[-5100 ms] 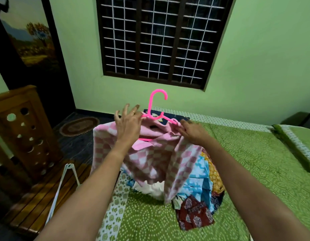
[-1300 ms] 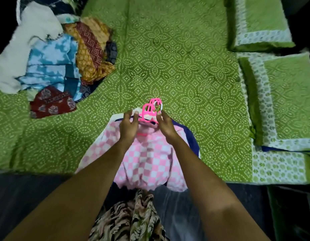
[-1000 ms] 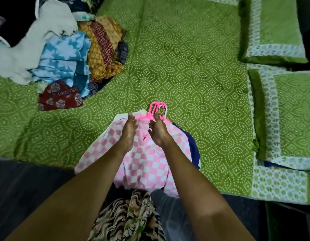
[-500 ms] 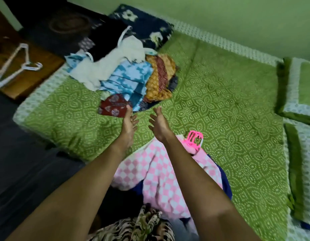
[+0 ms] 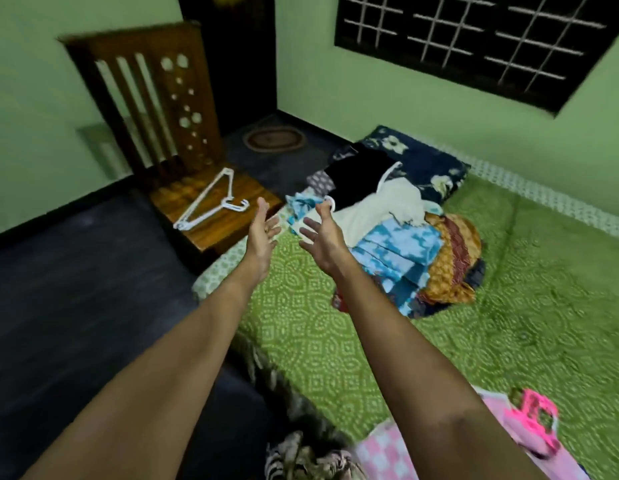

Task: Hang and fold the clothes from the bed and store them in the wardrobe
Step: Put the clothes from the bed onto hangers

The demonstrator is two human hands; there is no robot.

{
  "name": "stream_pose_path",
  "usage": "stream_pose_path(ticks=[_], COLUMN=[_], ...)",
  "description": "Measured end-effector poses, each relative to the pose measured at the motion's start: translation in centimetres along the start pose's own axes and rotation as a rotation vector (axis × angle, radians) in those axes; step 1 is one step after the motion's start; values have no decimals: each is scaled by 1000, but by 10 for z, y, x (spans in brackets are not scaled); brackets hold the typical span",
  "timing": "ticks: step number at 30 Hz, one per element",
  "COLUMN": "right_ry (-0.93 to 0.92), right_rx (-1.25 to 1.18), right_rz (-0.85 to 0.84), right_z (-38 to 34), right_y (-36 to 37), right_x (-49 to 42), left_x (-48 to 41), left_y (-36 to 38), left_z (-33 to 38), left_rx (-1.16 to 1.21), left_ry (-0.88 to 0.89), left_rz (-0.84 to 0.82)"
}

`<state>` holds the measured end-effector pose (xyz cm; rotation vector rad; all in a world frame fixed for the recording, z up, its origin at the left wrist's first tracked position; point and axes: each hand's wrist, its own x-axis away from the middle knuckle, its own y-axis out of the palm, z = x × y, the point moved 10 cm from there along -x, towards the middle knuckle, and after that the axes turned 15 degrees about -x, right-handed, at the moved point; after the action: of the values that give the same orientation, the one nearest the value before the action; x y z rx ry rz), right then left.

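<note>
So far, only a small part of the job looks done. One pink checked garment (image 5: 384, 452) lies on the bed (image 5: 509, 323) at the near edge, seemingly already on a pink hanger (image 5: 533, 419). It has not been stored, and no wardrobe is in view. The pile (image 5: 405, 237) of mixed clothes sits unsorted at the far corner of the bed, so most of the hanging and folding is left, I judge. A white hanger (image 5: 211, 202) lies unused on the wooden chair (image 5: 197, 230) beside the bed.

The left hand (image 5: 263, 230) and right hand (image 5: 323, 233) are stretched out above the bed corner, just short of the pile. Each grip is wide open, with fingers spread and nothing held.

The right forearm and the frame edge cut off much of the pink garment, so how it sits on its hanger is unclear. A white loop shows at the right fingertips, perhaps another hanger buried in the pile, but blur makes it hard to tell. I cannot say whether those fingertips touch the cloth.
</note>
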<state>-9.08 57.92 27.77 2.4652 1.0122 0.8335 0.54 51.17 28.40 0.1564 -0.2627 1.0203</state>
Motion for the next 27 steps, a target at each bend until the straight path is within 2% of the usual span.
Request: stream_pose_path(ticks=[6,13,20,27], right_ry=[38,104,132,178], right_rx=[30,73,105,119], right_rz=[-80,-83,-42,56], right_z=[20,32,40,79], right_y=[91,151,178,184], right_x=[-82,-194,-285,-369], left_x=[-75,-184,-280,-374], left_y=[-84,-134,-160,-194], left_z=[21,39,48,30], left_rx=[35,21,9,-141], left_ry=[5,-40,-76,-104], left_rz=[101,137,147,142])
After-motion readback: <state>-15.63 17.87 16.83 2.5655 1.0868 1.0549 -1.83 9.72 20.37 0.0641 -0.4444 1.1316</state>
